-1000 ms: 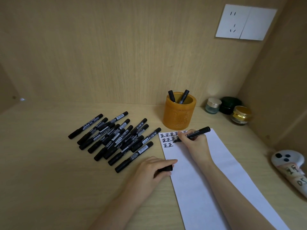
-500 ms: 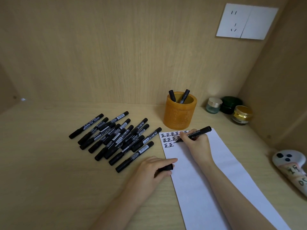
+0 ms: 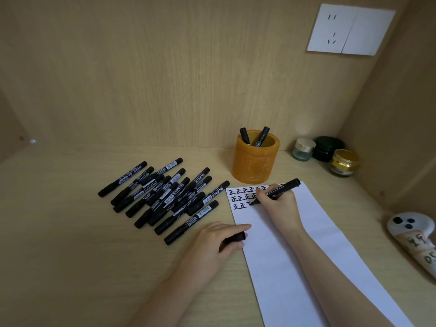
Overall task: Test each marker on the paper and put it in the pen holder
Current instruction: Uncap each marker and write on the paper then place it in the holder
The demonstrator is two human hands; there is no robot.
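My right hand [image 3: 279, 204] grips an uncapped black marker [image 3: 283, 188] with its tip on the white paper [image 3: 306, 251], in the third row of black written characters [image 3: 240, 198]. My left hand [image 3: 217, 241] holds the marker's black cap [image 3: 236, 237] and rests at the paper's left edge. An amber pen holder [image 3: 254, 166] stands behind the paper with two black markers [image 3: 253, 136] in it. A pile of several capped black markers [image 3: 165, 197] lies to the left of the paper.
Three small jars [image 3: 325, 154] stand in the back right corner. A white controller [image 3: 415, 234] with taped labels lies at the right edge. Wooden walls close in behind and on the right, with a white wall socket [image 3: 349, 29] above.
My right hand has shifted slightly as the marker writes in the third row of characters. My left hand still holds the cap in the same place.
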